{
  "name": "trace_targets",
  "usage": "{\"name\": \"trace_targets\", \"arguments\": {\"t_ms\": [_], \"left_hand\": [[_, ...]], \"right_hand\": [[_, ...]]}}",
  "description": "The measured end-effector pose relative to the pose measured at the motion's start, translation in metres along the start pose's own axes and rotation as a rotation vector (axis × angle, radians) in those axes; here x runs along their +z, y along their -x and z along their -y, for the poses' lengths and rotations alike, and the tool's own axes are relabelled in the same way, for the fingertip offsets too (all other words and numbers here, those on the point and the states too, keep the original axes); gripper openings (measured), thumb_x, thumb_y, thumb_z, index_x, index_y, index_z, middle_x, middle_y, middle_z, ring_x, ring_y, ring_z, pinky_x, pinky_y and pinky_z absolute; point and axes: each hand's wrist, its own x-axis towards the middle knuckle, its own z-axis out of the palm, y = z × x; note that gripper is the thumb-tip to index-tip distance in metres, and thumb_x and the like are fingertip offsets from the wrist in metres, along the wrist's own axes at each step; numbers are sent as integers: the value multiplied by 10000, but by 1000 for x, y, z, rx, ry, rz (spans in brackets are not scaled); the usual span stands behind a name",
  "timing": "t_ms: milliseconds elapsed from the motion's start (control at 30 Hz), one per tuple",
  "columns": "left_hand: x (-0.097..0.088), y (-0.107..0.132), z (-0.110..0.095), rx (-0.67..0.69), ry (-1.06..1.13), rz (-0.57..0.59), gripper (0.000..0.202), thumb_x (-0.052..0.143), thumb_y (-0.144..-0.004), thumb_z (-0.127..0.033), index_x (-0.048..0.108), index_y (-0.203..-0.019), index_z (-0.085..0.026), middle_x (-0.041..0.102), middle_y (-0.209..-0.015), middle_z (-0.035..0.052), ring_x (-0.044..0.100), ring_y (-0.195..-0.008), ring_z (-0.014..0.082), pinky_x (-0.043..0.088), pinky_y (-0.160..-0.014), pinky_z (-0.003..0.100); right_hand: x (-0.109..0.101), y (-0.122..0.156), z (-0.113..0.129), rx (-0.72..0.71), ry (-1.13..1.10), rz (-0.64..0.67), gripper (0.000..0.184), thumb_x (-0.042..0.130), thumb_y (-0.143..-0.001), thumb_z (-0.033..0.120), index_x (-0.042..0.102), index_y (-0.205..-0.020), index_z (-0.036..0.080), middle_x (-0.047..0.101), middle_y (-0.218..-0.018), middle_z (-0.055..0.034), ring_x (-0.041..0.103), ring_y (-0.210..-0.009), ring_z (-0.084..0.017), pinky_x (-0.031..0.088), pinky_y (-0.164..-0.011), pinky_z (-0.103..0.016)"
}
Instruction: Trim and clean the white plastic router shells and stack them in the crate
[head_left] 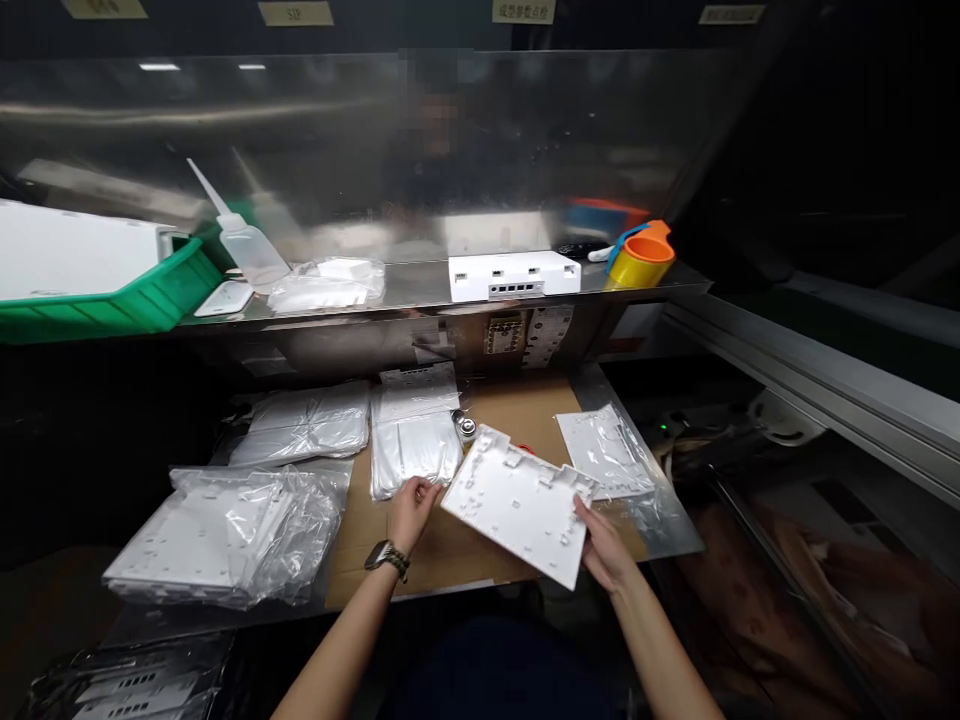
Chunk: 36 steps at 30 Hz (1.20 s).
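Note:
My right hand (602,545) grips the right edge of a white plastic housing panel (521,505), tilted above the cardboard, its moulded ribs and clips facing up. My left hand (414,508), with a watch on its wrist, has its fingers pinched at the lower right corner of a stack of clear plastic bags (415,450). How much of the bag lies between the fingertips is hard to see. Another white panel, bagged in clear plastic (604,450), rests on the right of the bench.
Several bagged white panels (217,535) are piled at the left, with more clear bags (300,422) behind. On the shelf stand a green bin (142,303), a squeeze bottle (251,250), a white housing (514,275) and a yellow-orange tape roll (641,258). A metal rail (817,375) runs along the right.

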Motion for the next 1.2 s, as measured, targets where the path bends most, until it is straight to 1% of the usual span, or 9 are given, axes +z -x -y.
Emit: {"name": "trace_targets", "arguments": {"t_ms": [133, 267, 367, 533, 733, 833, 933, 1033, 1200], "left_hand": [[8, -32, 18, 203, -328, -89, 286, 634, -850, -192, 631, -1135, -164, 563, -1323, 165, 415, -1364, 353, 331, -1136, 525], [-1, -54, 26, 313, -478, -55, 194, 573, -917, -179, 627, -1101, -145, 619, -1203, 131, 504, -1254, 318, 351, -1106, 543], [-17, -64, 27, 353, -494, -43, 214, 507, -963, -228, 597, -1137, -143, 660, -1153, 168, 530, -1232, 343, 369, -1085, 529], [-43, -76, 31, 308, -406, -38, 222, 448, -980, -258, 502, -1184, -187, 736, -1110, 169, 601, -1176, 359, 441, -982, 499], [-49, -101, 40, 129, -137, 84, 317, 775, -841, -335, 551, -1017, -194, 743, -819, 8, 717, -787, 211, 551, -785, 359], [-50, -111, 43, 63, -19, 172, 226, 734, -907, -346, 626, -945, -151, 691, -782, -9, 683, -702, 159, 578, -722, 338], [-53, -114, 44, 46, 52, 220, 194, 694, -948, -324, 656, -977, -136, 700, -883, 19, 691, -781, 159, 598, -744, 344], [-53, -113, 44, 64, 60, 205, 182, 698, -945, -296, 655, -1018, -135, 688, -939, 28, 680, -810, 159, 598, -744, 339], [-48, -111, 41, 129, -36, 120, 207, 716, -927, -304, 646, -1034, -141, 666, -968, 27, 634, -751, 139, 570, -705, 317]], "right_hand": [[-16, 19, 2, -171, -135, -197, 510, 870, -765, 457, 712, -1172, 194, 784, -1181, -79, 704, -1200, -282, 603, -1010, -391], [-9, 46, -1, -260, -204, -293, 570, 854, -777, 482, 697, -1234, 180, 757, -1251, -95, 679, -1239, -308, 587, -1054, -429], [-1, 62, -3, -311, -218, -337, 622, 845, -784, 499, 677, -1289, 176, 745, -1274, -105, 660, -1268, -312, 581, -1061, -441], [7, 77, -6, -356, -242, -371, 645, 841, -790, 510, 670, -1315, 178, 754, -1252, -107, 688, -1222, -305, 589, -1037, -441], [17, 78, -16, -403, -211, -392, 653, 864, -755, 519, 689, -1281, 174, 771, -1205, -106, 732, -1125, -297, 591, -1016, -450], [27, 72, -28, -442, -116, -391, 649, 869, -726, 558, 717, -1214, 158, 782, -1162, -112, 735, -1104, -301, 586, -1007, -450], [42, 66, -44, -457, 112, -388, 629, 855, -700, 625, 760, -1089, 139, 799, -1071, -128, 743, -1051, -323, 586, -980, -456], [64, 63, -59, -488, 366, -341, 607, 810, -727, 666, 781, -1016, 133, 801, -1025, -149, 739, -1038, -353, 582, -968, -477], [100, 56, -80, -558, 518, -178, 629, 685, -839, 691, 757, -1145, 147, 774, -1152, -176, 711, -1140, -360, 554, -1021, -507]]}}
